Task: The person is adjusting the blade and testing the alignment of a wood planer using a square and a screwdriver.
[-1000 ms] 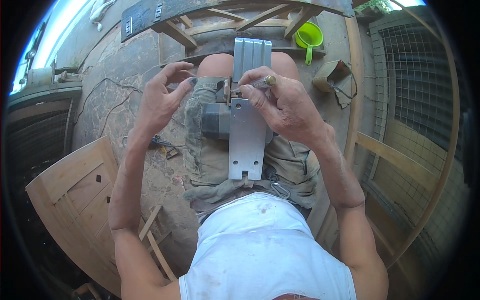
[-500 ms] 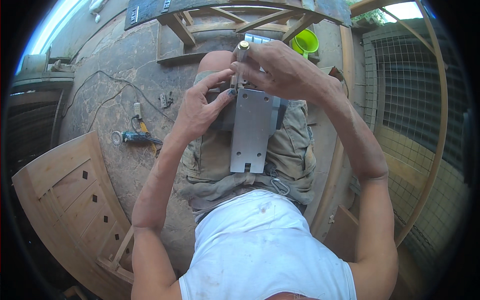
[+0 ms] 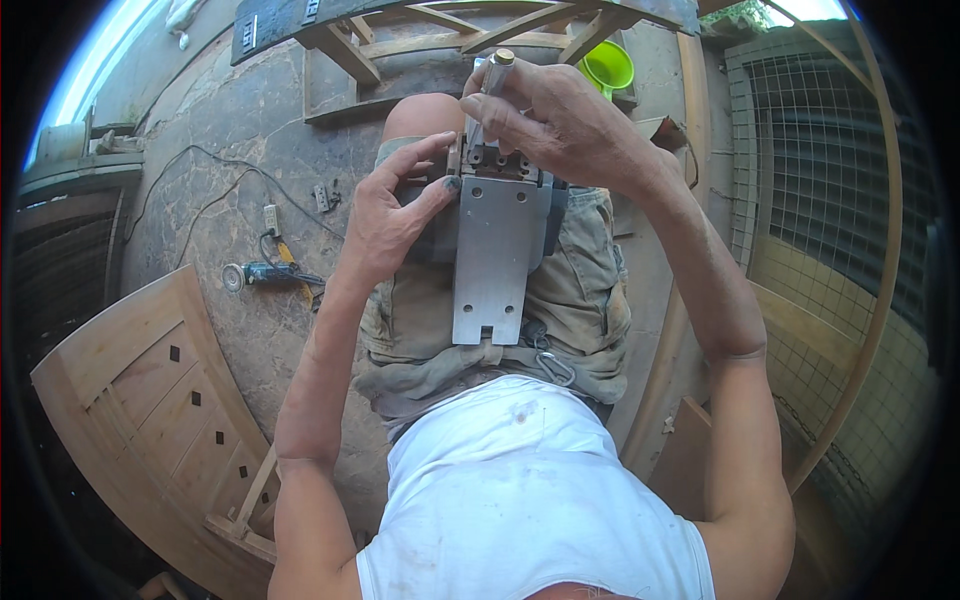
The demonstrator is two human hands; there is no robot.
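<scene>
What looks like an electric planer (image 3: 489,255) lies upside down across my lap, its long silver sole plate facing up and a slot at the near end. Beyond the plate's far edge, the dark cutter area with several bolts is partly bared. My left hand (image 3: 392,208) grips the planer's left side, thumb and fingers pinching at the edge beside the cutter area. In the fingers of my right hand (image 3: 580,120) is a shiny metal cylindrical tool (image 3: 494,80) with a brass-coloured end, tilted above the bolts. Its lower tip is hidden by the fingers.
An angle grinder (image 3: 262,275) lies on the concrete floor at left, near a cable and a socket box (image 3: 271,219). A carved wooden panel (image 3: 150,400) leans at lower left. Ahead stand a wooden-framed bench (image 3: 440,45) and a green bucket (image 3: 607,68). Wire mesh (image 3: 800,190) rises at right.
My right hand has lifted a little and the tool has tilted right, baring the bolts at the cutter area. The left hand stays at the planer's edge, and the view has shifted slightly.
</scene>
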